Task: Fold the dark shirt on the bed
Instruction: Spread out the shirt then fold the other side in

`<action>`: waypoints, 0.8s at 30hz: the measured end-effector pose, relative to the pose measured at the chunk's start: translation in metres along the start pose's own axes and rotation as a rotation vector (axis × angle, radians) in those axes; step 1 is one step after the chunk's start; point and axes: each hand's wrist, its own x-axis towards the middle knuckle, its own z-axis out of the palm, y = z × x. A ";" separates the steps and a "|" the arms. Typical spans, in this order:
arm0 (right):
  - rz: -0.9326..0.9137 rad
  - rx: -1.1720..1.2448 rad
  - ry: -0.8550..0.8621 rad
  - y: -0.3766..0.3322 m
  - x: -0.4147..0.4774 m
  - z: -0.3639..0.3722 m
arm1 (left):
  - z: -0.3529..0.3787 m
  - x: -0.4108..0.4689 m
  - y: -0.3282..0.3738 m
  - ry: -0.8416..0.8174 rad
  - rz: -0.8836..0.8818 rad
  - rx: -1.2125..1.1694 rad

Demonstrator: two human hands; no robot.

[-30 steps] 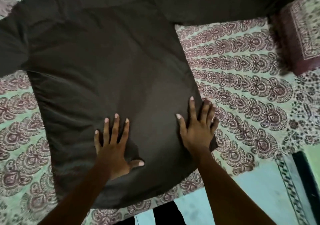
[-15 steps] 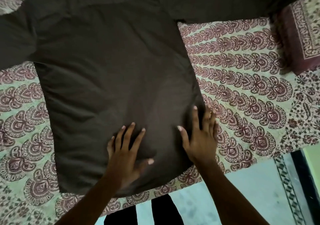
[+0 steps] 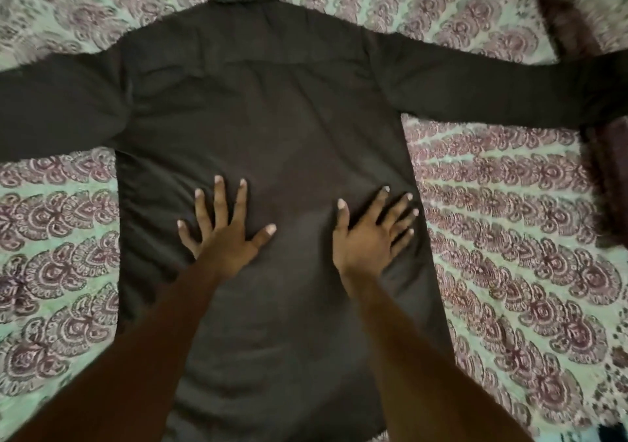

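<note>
The dark shirt (image 3: 265, 108) lies flat on the bed, back side up, collar at the far end, both long sleeves spread out to left and right. My left hand (image 3: 224, 231) rests palm down on the middle of the shirt's body, fingers spread. My right hand (image 3: 370, 234) presses flat beside it, close to the shirt's right side edge, fingers apart. Neither hand grips the cloth. My forearms cover part of the lower shirt.
The bedsheet (image 3: 509, 237) is pale green with a maroon paisley print and shows on both sides of the shirt. A dark maroon pillow or cushion (image 3: 608, 176) lies at the right edge, under the end of the right sleeve.
Both hands have slid up from the shirt's hem toward its middle. The view has tilted up, so the collar and both sleeves now show.
</note>
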 end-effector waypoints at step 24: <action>-0.642 -0.227 -0.170 0.011 0.026 -0.002 | -0.016 0.008 0.001 -0.232 -0.009 0.009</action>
